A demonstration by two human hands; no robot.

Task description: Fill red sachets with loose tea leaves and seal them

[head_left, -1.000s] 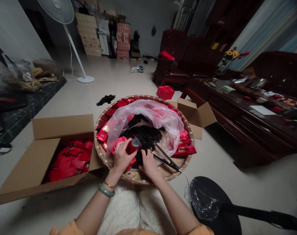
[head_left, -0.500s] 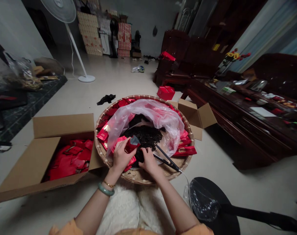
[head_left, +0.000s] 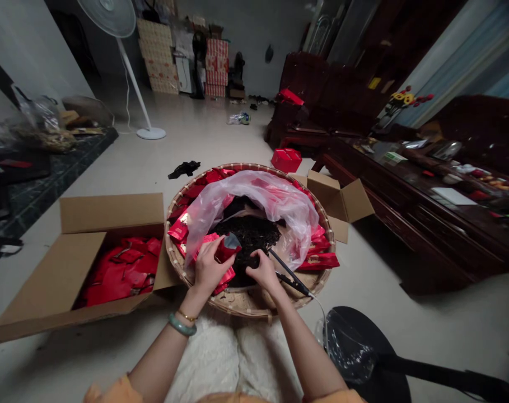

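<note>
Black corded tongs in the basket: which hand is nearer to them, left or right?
Right. The right hand sits just beside the black corded tongs, on their left in view. The left hand is farther off, holding a red foil pouch.

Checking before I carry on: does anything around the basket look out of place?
A crumpled black scrap, cloth or plastic, lies alone on the pale floor beyond the round woven bamboo basket, apart from everything else, so it looks dropped.
</note>
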